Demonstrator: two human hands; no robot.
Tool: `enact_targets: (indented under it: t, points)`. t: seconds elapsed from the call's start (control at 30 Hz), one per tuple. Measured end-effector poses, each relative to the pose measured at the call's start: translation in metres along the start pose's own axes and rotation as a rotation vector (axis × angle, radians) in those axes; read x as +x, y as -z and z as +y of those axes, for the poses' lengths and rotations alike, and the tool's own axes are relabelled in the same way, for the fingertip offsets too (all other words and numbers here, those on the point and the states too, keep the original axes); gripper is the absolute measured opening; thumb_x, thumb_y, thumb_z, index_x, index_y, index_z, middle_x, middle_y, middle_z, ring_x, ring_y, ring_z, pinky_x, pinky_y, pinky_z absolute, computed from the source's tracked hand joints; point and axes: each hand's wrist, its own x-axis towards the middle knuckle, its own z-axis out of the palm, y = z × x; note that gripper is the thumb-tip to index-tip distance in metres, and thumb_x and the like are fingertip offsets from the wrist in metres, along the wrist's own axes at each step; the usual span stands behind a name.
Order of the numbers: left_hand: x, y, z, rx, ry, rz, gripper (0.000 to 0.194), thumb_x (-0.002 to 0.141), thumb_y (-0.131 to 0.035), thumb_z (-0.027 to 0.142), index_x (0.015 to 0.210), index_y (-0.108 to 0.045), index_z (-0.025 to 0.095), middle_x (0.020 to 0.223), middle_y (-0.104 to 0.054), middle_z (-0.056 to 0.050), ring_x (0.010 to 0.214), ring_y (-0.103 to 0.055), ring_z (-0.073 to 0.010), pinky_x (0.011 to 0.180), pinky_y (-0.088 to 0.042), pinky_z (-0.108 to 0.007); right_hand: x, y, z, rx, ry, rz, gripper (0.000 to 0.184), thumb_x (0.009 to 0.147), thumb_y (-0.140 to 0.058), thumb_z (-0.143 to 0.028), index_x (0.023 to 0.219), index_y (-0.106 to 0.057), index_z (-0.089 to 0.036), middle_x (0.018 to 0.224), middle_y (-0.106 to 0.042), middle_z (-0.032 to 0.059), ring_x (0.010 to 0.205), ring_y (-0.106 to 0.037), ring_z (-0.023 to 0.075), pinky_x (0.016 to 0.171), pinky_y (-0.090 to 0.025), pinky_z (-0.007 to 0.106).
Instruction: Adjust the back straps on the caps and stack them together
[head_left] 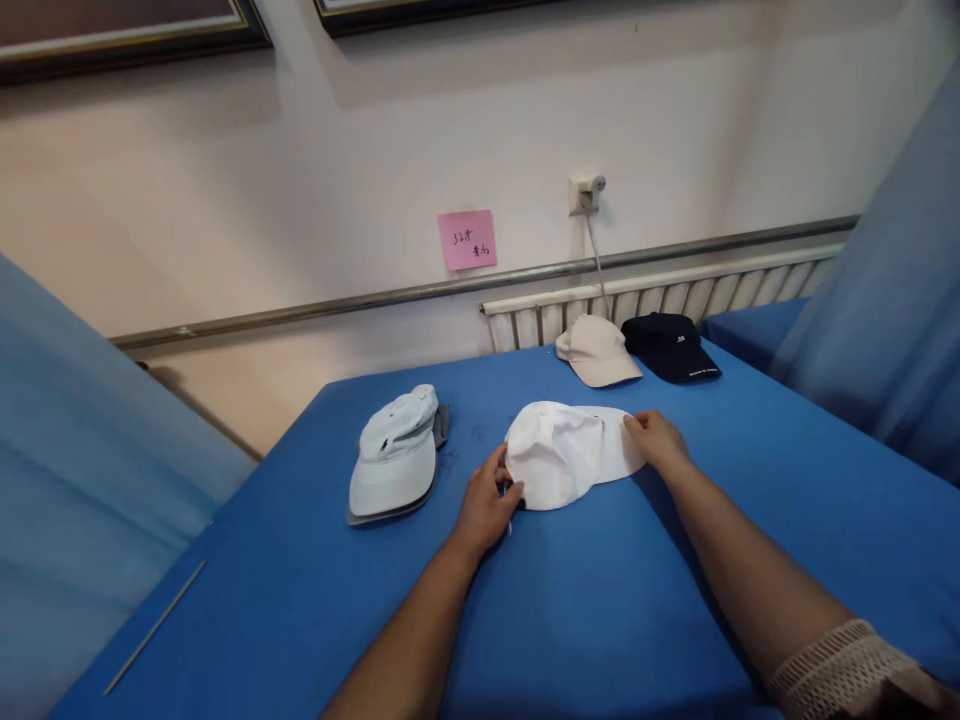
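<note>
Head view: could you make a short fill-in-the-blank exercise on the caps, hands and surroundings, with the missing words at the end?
1. The right hand holds the white cap by its ____.
2. The stacked caps lie to the ____ of the left hand.
3. The note on the wall is coloured ____.
4. The caps rest on a surface coloured ____.

Missing words: brim; left; pink; blue.

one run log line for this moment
left hand: touching white fabric cap | right hand: pinching its brim | leftward: pale-blue cap atop grey cap | farther back: beige cap, navy cap
</note>
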Motion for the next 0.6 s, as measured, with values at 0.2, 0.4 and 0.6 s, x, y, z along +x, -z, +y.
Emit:
enact_targets:
  t: [0.2,0.4,0.6]
  points:
    - [0.020,0.025,-0.016,-0.136,0.064,0.355,0.049,0.078,-0.059,0.025,0.125,-0.055,0.015,0.085,-0.067,-0.004,0.084,-0.065,-0.0185,0.082,-0.049,-0.033,-0.017,-0.007,-0.004,0.322,-0.104,-0.376,0.025,0.076,-0.068,-0.039,0.078,-0.067,-0.015,0.070,-0.068,0.0094,0.061,-0.060,0.0192,0.048,-0.041,0.027]
    - [0.029,0.032,-0.034,-0.300,0.144,0.523,0.047,0.074,-0.064,0.024,0.119,-0.055,0.016,0.106,-0.067,-0.010,0.095,-0.064,-0.0198,0.085,-0.050,-0.034,-0.027,-0.012,-0.013,0.653,-0.161,-0.590,0.016,0.081,-0.065,-0.029,0.090,-0.066,-0.017,0.076,-0.069,0.0071,0.053,-0.057,0.0134,0.037,-0.039,0.022]
    - [0.017,0.020,-0.022,-0.161,0.112,0.541,0.043,0.076,-0.065,0.027,0.117,-0.057,0.018,0.116,-0.063,-0.011,0.098,-0.062,-0.0212,0.088,-0.048,-0.036,-0.041,-0.020,-0.026,1.187,-0.298,-0.574,0.017,0.078,-0.067,-0.016,0.093,-0.065,-0.021,0.083,-0.071,0.0005,0.059,-0.061,0.0099,0.044,-0.049,0.018]
